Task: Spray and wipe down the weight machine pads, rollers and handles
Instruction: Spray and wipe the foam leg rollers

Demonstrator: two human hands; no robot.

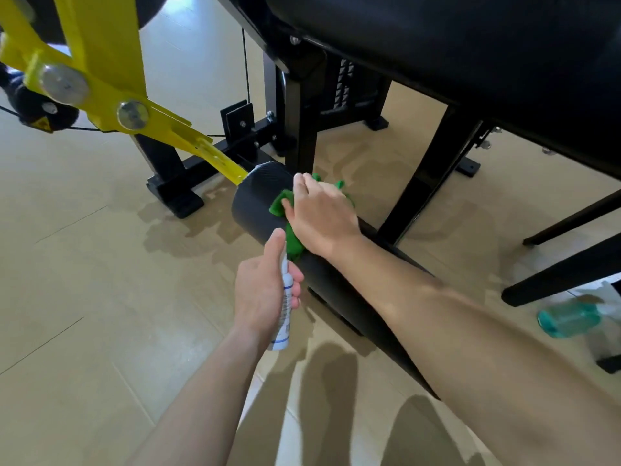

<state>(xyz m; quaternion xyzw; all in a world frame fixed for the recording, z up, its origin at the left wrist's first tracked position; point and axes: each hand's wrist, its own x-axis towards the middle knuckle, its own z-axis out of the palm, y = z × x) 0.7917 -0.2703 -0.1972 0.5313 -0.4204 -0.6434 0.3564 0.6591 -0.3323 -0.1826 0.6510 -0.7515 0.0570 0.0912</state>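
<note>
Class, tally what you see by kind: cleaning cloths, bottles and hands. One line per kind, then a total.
Cloths: 1, the green cloth on the black roller.
Bottles: 2, the white spray bottle and the teal bottle on the floor.
Hands: 2, the left hand and the right hand.
Total: 5.

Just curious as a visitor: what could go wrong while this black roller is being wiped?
The beige tiled floor looks wet below the black cylindrical roller, so someone might slip. The left hand holds the white spray bottle close to the right hand holding the green cloth; a stray squirt could hit skin.
</note>
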